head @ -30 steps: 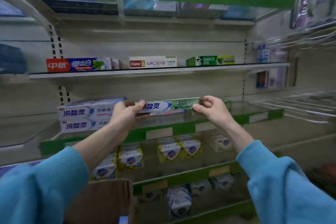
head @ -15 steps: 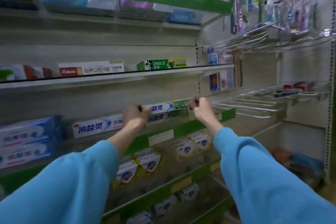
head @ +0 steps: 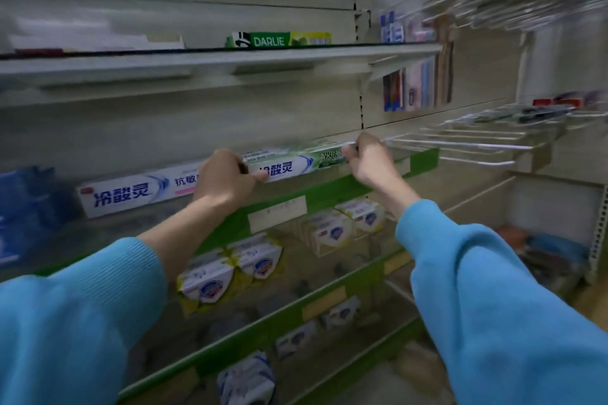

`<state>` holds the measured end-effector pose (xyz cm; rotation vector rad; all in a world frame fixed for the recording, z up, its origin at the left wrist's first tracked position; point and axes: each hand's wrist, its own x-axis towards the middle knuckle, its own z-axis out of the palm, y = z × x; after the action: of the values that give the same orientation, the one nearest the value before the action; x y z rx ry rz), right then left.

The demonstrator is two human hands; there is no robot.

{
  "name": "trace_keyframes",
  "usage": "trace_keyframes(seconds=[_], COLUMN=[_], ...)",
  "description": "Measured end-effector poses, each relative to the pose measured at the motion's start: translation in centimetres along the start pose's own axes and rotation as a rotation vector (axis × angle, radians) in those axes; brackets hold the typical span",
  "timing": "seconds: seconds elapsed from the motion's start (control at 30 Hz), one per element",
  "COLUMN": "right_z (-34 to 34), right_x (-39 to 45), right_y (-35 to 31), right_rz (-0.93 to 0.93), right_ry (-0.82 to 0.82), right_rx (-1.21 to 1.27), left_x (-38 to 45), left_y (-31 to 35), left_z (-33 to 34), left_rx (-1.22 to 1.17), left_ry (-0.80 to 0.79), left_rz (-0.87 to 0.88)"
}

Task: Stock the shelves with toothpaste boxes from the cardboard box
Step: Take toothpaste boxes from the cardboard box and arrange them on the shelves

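Both hands have carried the long green-and-white toothpaste box (head: 296,163) rightward along the green-edged shelf (head: 332,191); left hand (head: 227,179) and right hand (head: 368,159) grip its ends, placement nearly done.

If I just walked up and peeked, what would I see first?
You'd first see two hands in bright blue sleeves, the left hand and right hand, gripping the ends of a green-and-white toothpaste box at the middle shelf's green edge. Above, a green Darlie box sits on the upper shelf.
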<state>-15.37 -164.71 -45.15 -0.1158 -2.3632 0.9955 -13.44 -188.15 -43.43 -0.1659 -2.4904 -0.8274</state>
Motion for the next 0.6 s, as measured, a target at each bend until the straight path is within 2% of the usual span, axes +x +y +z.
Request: trace_keyframes(seconds=[0.17,0.6], right_z=[-0.11,-0.07], right_x=[-0.27,0.47], right_y=[-0.97,-0.61], right_rz=[0.050,0.123], right_ry=[-0.109,-0.163], right_rx=[-0.087,-0.051], left_x=[-0.06,-0.13], left_y=[-0.52,-0.28], left_z=[0.03,-0.04], left_rx=[-0.063,-0.039], left_ry=[0.002,-0.053], left_rz=[-0.047,-0.178])
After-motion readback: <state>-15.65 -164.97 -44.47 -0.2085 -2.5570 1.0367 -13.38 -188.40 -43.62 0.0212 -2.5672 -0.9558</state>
